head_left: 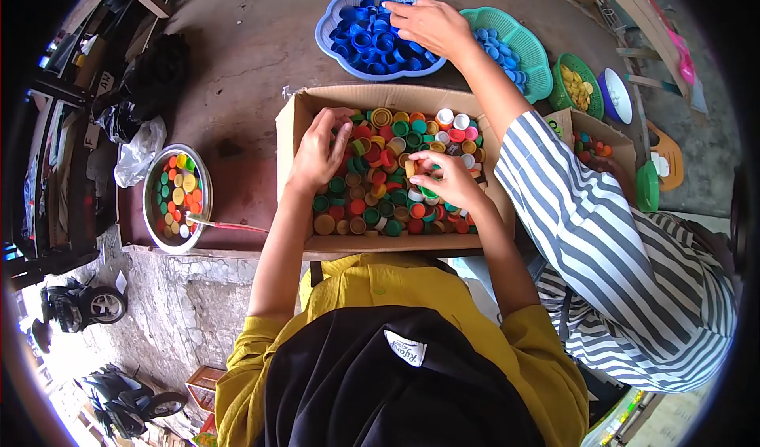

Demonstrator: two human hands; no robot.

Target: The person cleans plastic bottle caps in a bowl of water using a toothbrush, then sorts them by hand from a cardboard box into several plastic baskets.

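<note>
A cardboard box (380,95) in front of me holds a mixed heap of plastic bottle caps (372,166) in green, red, yellow, tan and white. My right hand (453,182) is above the middle of the heap, pinching a tan bottle cap (410,168) between thumb and fingers. At the box's left side, my left hand (318,153) rests on the caps with thumb and bent fingers apart; nothing is visibly held, though its fingertips are partly hidden.
Beyond the box, a co-worker's hand (431,26) reaches over a blue basket (323,32) of dark blue caps. Right of it stand a light green basket (541,51), a darker green basket (595,103) and a white bowl (621,99). A metal bowl (149,198) of caps sits left.
</note>
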